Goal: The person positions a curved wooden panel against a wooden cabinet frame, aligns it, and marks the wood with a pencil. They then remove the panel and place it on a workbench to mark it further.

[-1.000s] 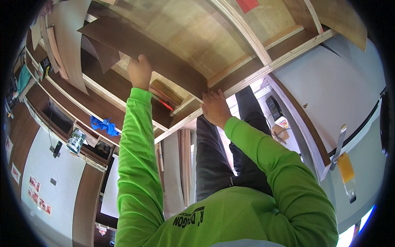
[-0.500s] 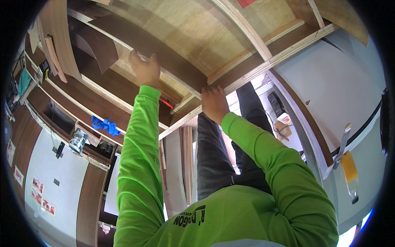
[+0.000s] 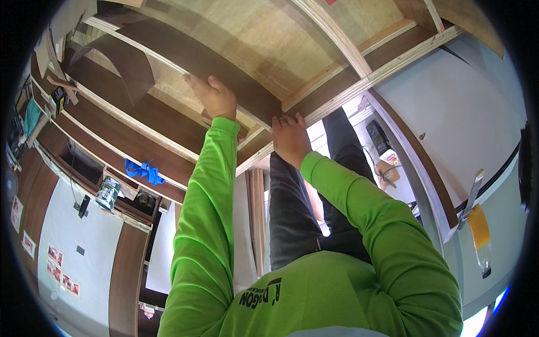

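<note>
A long dark brown laminate strip [image 3: 224,73] lies across a pale plywood cabinet frame [image 3: 337,42]. My left hand [image 3: 212,96], on a bright green sleeve, grips the strip's near edge at its middle, fingers laid along it. My right hand [image 3: 289,139] rests with its fingers spread at the strip's right end, where that end meets a light plywood rail [image 3: 387,70]. It presses flat and grasps nothing. My dark trousers [image 3: 303,202] show below the hands.
A curled dark laminate sheet [image 3: 132,62] stands at the upper left. Brown shelves hold a blue clamp-like object [image 3: 143,170] and a small can [image 3: 106,194]. A white panel [image 3: 460,118] fills the right, with a yellow-handled tool [image 3: 477,224] hanging by it.
My left hand has slid along the strip toward my right hand, and the strip now lies flatter against the plywood. My right hand has stayed at the strip's end.
</note>
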Tool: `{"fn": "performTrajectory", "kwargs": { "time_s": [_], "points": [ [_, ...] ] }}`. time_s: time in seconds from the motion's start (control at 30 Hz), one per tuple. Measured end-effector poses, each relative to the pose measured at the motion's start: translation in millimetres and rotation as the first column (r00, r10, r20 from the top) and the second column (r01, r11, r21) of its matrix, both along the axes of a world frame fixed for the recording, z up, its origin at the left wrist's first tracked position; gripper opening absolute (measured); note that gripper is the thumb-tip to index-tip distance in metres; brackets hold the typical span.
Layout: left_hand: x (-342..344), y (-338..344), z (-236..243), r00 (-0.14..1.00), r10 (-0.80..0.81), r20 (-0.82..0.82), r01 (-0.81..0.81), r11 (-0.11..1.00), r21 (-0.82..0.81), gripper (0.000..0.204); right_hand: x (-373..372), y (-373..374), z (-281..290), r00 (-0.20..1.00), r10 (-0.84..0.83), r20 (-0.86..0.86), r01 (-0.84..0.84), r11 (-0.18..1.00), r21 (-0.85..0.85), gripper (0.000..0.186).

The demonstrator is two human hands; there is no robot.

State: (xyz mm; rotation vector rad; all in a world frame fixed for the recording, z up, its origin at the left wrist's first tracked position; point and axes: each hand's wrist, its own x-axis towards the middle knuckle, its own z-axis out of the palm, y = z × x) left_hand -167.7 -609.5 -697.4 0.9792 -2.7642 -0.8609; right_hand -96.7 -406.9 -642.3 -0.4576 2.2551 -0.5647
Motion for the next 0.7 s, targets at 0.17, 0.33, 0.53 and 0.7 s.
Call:
{"fn": "performTrajectory", "kwargs": {
  "time_s": [0.17,0.33,0.53,0.7],
  "points": [
    [-4,5,2,1.0,0.01,0.006,-0.01,1.0,0.013,0.061,4,1,-4,1.0,-0.013,0.009,0.013,1.0,-0.009,0.041],
    [-4,6,6,1.0,0.013,0.017,-0.014,0.999,0.035,0.064,3,2,-6,1.0,-0.001,0.031,0.001,1.0,-0.011,0.042],
    [-6,9,8,0.999,0.036,0.009,-0.036,0.997,0.067,0.068,3,2,-7,0.999,0.034,0.035,-0.035,0.999,0.029,0.044],
    [-5,4,10,0.995,0.096,-0.018,-0.091,0.977,0.195,0.064,1,5,-7,0.998,0.056,-0.043,-0.054,0.998,0.031,0.041]
  ]
}}
